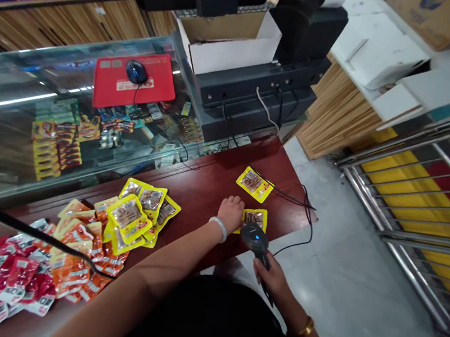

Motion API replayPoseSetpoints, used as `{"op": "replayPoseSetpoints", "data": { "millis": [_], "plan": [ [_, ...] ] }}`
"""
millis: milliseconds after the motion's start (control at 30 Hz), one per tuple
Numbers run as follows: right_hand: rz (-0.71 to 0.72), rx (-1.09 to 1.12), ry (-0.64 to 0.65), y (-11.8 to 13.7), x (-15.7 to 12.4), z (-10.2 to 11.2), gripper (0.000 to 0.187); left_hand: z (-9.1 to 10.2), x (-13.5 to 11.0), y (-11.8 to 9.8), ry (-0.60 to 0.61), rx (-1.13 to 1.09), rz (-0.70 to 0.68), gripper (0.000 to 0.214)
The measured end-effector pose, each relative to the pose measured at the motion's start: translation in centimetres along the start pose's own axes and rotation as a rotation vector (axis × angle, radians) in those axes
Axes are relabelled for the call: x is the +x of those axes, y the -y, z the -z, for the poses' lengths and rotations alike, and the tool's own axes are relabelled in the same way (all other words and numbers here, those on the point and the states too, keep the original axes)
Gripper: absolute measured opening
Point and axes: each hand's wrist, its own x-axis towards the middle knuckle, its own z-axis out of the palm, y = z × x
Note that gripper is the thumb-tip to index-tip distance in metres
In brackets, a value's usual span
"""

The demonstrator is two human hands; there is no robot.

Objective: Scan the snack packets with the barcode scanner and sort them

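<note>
My right hand [271,278] is wrapped around the handle of a black barcode scanner [255,237], whose small blue light glows on its head. Just under the scanner's head lies a yellow snack packet [256,217], partly covered by it. At that packet's left edge is my left hand [230,212], its fingers bent in and a pale bangle at the wrist; the exact grip is partly hidden. Beyond them a second yellow packet [255,184] lies by the scanner cable. Left of my forearm sits a pile of yellow packets [129,218].
Orange packets [76,247] and red-and-white packets [6,282] are heaped at the left of the dark red counter [197,204]. Behind are a glass case [13,101], a red mouse pad [110,85] with a mouse, and a white box [234,53]. A metal railing [410,238] stands right.
</note>
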Motion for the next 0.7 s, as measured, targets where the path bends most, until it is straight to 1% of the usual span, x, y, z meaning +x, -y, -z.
{"op": "replayPoseSetpoints", "data": {
  "millis": [67, 133, 167, 233, 300, 367, 467, 600, 700],
  "plan": [
    [-0.007, 0.017, -0.018, -0.3, -0.1, -0.1, 0.055, -0.2, -0.6, 0.7, 0.049, -0.079, 0.08, 0.039],
    [-0.016, 0.03, -0.027, -0.3, -0.1, -0.3, 0.057, -0.3, -1.7, 2.1, 0.069, -0.229, 0.202, 0.037],
    [-0.017, 0.033, -0.025, -0.2, 0.0, -0.6, 0.057, -0.3, -2.4, 3.0, 0.055, -0.321, 0.27, 0.037],
    [-0.008, 0.038, -0.006, 0.4, 0.3, -1.2, 0.057, -0.3, -4.1, 5.0, -0.01, -0.493, 0.374, 0.036],
    [0.009, 0.04, 0.029, 1.4, 0.8, -2.1, 0.056, -0.2, -6.1, 7.1, -0.089, -0.601, 0.434, 0.034],
    [0.022, 0.034, 0.07, 2.6, 1.5, -3.3, 0.055, 0.0, -8.1, 8.8, -0.163, -0.651, 0.466, 0.034],
    [0.04, 0.012, 0.144, 4.3, 2.9, -5.5, 0.056, 0.4, -10.9, 10.7, -0.257, -0.685, 0.519, 0.034],
    [0.061, -0.047, 0.289, 6.0, 4.8, -8.7, 0.059, 1.0, -14.7, 12.4, -0.332, -0.723, 0.624, 0.036],
    [0.097, -0.12, 0.415, 6.7, 5.7, -10.9, 0.057, 1.4, -17.7, 13.5, -0.402, -0.677, 0.723, 0.035]
  ]
}}
